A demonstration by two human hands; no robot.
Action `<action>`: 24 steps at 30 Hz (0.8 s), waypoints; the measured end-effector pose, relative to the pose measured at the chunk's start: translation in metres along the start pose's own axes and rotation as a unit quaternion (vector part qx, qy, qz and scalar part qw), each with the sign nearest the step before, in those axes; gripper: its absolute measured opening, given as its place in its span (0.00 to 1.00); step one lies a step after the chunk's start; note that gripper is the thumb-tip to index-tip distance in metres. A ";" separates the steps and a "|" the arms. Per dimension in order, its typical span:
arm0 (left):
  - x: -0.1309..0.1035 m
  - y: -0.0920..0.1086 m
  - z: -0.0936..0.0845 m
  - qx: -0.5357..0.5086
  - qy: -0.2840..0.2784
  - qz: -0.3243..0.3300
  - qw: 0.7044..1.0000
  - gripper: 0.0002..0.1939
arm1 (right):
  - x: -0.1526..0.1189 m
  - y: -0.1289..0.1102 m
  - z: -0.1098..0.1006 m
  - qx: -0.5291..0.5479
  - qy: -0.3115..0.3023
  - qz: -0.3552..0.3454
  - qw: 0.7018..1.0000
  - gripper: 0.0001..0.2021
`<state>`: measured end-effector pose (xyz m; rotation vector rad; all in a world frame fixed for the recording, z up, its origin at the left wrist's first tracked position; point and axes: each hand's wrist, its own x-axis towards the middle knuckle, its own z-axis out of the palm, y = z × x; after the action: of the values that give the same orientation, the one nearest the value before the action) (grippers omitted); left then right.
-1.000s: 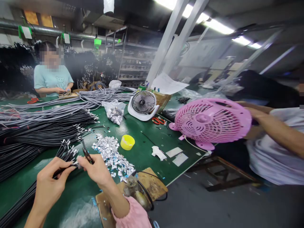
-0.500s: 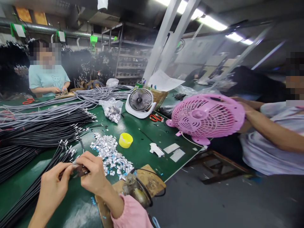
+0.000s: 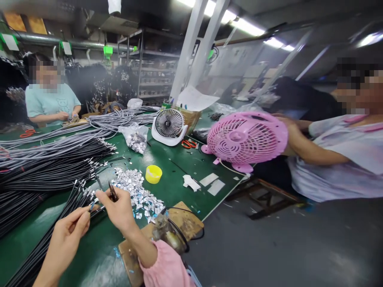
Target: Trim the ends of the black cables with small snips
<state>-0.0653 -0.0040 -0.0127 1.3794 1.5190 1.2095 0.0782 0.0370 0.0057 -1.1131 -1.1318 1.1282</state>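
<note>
My left hand (image 3: 68,235) is closed in a pinch on a thin dark cable end (image 3: 92,206) that shows a small blue bit. Close beside it, my right hand (image 3: 119,209) is closed round dark tweezers (image 3: 113,192), whose tips stick up above the knuckles. The right thumb and forefinger reach toward the cable end; whether they touch it is hard to make out. Behind the hands lies a bundle of black cables (image 3: 44,239) with silvery tips. Right of them spreads a pile of small silver foil pieces (image 3: 146,203), some with blue edges.
On the green table (image 3: 167,187) stand a yellow tub (image 3: 153,174), a white fan (image 3: 169,124) and a bag of parts (image 3: 136,137). A brown board (image 3: 188,223) with a metal device lies at the near edge. A pink fan (image 3: 245,137) stands right, beside a co-worker; another person sits far left.
My right hand has lifted and turned slightly away from the left, and the tweezers now point up. The left hand keeps its pinch. The view has shifted a little to the right.
</note>
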 end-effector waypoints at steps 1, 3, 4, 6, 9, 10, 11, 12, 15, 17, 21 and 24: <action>0.001 0.001 -0.001 -0.013 0.005 -0.017 1.000 0.29 | -0.001 -0.002 -0.002 -0.015 -0.006 -0.030 0.999 0.12; 0.001 0.008 -0.003 -0.045 -0.001 -0.043 0.998 0.28 | -0.004 -0.005 -0.004 -0.037 -0.033 -0.098 0.994 0.11; 0.000 0.012 -0.004 -0.051 0.010 -0.044 0.998 0.28 | -0.005 -0.006 -0.005 -0.043 -0.051 -0.127 0.990 0.11; 0.000 0.019 -0.005 -0.058 0.036 -0.038 0.997 0.28 | -0.007 -0.006 -0.005 -0.052 -0.079 -0.164 0.982 0.12; -0.001 0.025 -0.005 -0.062 0.060 -0.031 0.996 0.28 | -0.008 0.000 -0.005 -0.059 -0.091 -0.197 0.974 0.11; -0.001 0.026 -0.005 -0.062 0.064 -0.031 0.996 0.27 | -0.008 0.002 -0.005 -0.056 -0.092 -0.210 0.972 0.10; -0.001 0.027 -0.005 -0.062 0.068 -0.031 0.995 0.27 | -0.008 0.005 -0.005 -0.051 -0.092 -0.225 0.969 0.09; -0.001 0.027 -0.005 -0.061 0.069 -0.033 0.995 0.27 | -0.008 0.008 -0.005 -0.047 -0.093 -0.242 0.965 0.08; -0.004 0.029 -0.005 -0.057 0.059 -0.043 0.996 0.26 | -0.008 0.014 -0.005 -0.052 -0.092 -0.277 0.955 0.08; -0.006 0.027 -0.007 -0.046 0.044 -0.052 0.997 0.25 | -0.008 0.013 -0.006 -0.069 -0.091 -0.275 0.955 0.08; -0.006 0.014 -0.012 -0.007 0.007 -0.059 0.998 0.27 | -0.010 0.004 -0.009 -0.093 -0.096 -0.241 0.961 0.07; -0.003 0.007 -0.015 -0.004 -0.015 -0.036 0.999 0.29 | -0.010 0.000 -0.009 -0.072 -0.111 -0.182 0.974 0.10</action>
<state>-0.0765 -0.0093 -0.0016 1.3217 1.5273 1.1449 0.0868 0.0263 0.0044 -0.8553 -1.5426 0.9060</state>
